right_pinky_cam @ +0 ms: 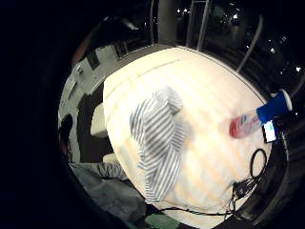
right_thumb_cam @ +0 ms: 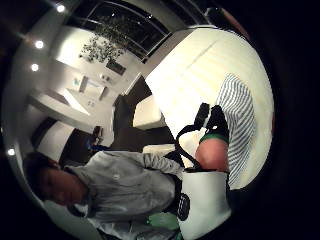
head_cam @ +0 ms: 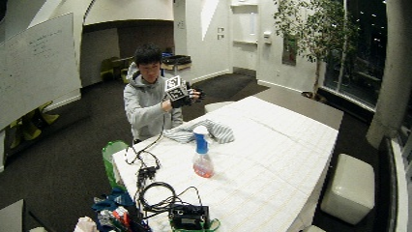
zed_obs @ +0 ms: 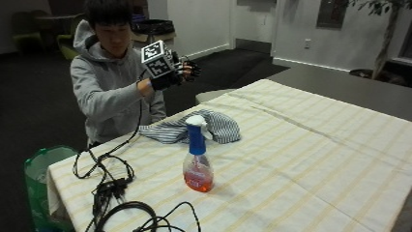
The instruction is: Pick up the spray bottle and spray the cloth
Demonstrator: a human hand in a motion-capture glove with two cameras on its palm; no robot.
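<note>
A spray bottle (zed_obs: 196, 159) with a blue trigger head and orange-red liquid stands upright on the striped tablecloth (zed_obs: 309, 159). It shows again (right_pinky_cam: 257, 119) near the table's edge in the little finger side palm view. Behind it lies a crumpled blue-and-white striped cloth (zed_obs: 190, 129), which also fills the middle of that palm view (right_pinky_cam: 157, 138). My gloved right hand (zed_obs: 175, 73) is raised in the air above the table's near-person edge, well apart from bottle and cloth. Its fingers look relaxed and hold nothing.
Black cables (zed_obs: 112, 188) trail over the table's corner near the bottle. A green bin (zed_obs: 38, 179) stands beside the table by the person. White stools (head_cam: 351, 188) stand on the floor beyond the table's far end.
</note>
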